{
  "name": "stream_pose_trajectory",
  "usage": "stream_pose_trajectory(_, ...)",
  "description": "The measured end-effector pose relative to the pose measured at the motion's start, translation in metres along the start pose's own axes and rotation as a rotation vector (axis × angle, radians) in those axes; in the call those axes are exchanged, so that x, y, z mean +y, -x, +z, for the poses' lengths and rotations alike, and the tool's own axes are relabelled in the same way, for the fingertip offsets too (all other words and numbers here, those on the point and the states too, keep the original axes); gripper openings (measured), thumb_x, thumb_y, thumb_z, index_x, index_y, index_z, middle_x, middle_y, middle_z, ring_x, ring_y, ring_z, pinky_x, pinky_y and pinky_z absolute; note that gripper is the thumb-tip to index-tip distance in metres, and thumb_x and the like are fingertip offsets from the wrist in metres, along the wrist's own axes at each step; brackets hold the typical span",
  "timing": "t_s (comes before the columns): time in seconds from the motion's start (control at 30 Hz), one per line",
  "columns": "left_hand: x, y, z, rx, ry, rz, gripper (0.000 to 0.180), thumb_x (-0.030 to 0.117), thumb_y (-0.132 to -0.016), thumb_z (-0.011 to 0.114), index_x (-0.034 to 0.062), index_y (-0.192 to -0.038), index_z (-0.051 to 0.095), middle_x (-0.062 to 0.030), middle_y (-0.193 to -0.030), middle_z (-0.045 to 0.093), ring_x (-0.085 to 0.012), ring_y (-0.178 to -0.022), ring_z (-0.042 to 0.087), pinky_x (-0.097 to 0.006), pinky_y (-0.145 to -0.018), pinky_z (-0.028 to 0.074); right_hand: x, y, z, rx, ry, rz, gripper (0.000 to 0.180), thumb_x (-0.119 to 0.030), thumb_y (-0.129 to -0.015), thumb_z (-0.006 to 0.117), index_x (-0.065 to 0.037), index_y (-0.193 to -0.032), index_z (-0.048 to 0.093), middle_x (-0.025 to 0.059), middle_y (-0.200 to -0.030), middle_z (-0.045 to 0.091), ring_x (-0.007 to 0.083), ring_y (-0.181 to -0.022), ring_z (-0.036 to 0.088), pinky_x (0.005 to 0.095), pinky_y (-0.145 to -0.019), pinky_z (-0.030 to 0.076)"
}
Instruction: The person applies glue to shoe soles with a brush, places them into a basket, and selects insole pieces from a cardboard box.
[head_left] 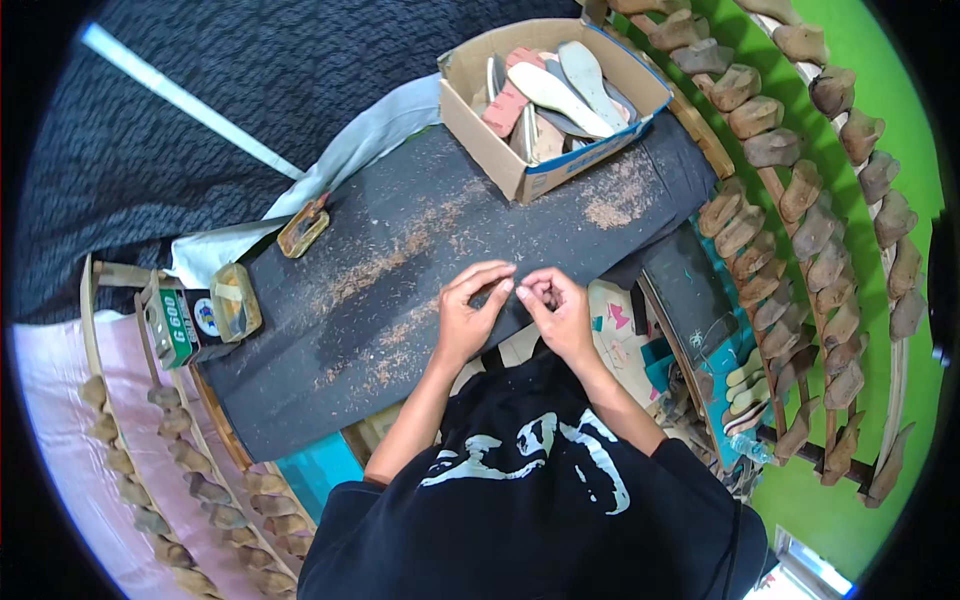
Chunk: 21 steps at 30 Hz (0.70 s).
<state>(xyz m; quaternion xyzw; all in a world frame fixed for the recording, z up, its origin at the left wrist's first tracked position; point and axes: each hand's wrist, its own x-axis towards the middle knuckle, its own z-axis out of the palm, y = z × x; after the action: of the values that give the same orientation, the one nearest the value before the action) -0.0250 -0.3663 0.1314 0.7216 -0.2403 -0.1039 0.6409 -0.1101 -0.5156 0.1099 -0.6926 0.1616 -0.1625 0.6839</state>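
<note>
My left hand (472,309) and my right hand (558,312) are close together above the near edge of a dark cloth-covered worktable (400,330). Both have bent fingers, with thumbs drawn toward the fingertips in a loose pinch. Anything between the fingertips is too small to make out. Pale brown shavings (385,260) are scattered over the cloth beyond and to the left of my hands. At the far side stands an open cardboard box (490,160) heaped with shoe soles (560,97) in white, grey and pink.
At the table's left end are a green-and-white tin (178,325), a cut-open plastic container (235,305) and a small yellowish tray (302,232). Racks of wooden shoe lasts (772,149) line the right wall; more lasts (207,488) hang lower left. A plastic bottle (750,447) lies lower right.
</note>
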Motion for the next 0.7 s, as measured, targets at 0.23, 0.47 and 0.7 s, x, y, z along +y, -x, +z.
stream_pose_trajectory(0.23,0.018,-0.109,0.048,0.014,-0.193,0.243,0.017,0.0,-0.091,0.076,-0.0002,-0.107,0.08,-0.0148,-0.113,0.078,-0.0273,-0.107,0.075,-0.036,-0.095,0.058,-0.017,-0.091,-0.06,0.052,0.061,-0.152,0.01,0.001,-0.093,0.075,0.002,-0.102,0.071,0.0063,-0.091,0.069,0.0099,-0.078,0.065,0.0247,-0.071,0.055)
stream_pose_trajectory(0.47,0.037,-0.227,0.079,-0.11,-0.411,0.093,0.024,0.003,-0.095,0.071,-0.0002,-0.118,0.075,-0.0166,-0.112,0.077,-0.028,-0.105,0.075,-0.037,-0.093,0.058,-0.053,-0.197,-0.12,-0.006,0.432,-0.52,0.014,-0.002,-0.086,0.08,-0.003,-0.095,0.07,0.0098,-0.086,0.066,0.0263,-0.076,0.067,0.0354,-0.068,0.053)
stream_pose_trajectory(0.7,0.012,-0.273,0.106,-0.364,-0.392,-0.393,0.037,0.0,-0.097,0.065,0.0021,-0.134,0.066,-0.0167,-0.109,0.077,-0.026,-0.101,0.075,-0.037,-0.092,0.057,-0.059,-0.276,-0.138,-0.303,0.723,-0.262,0.029,-0.015,-0.08,0.085,-0.007,-0.102,0.068,0.0115,-0.098,0.072,0.0352,-0.093,0.071,0.0476,-0.078,0.057)
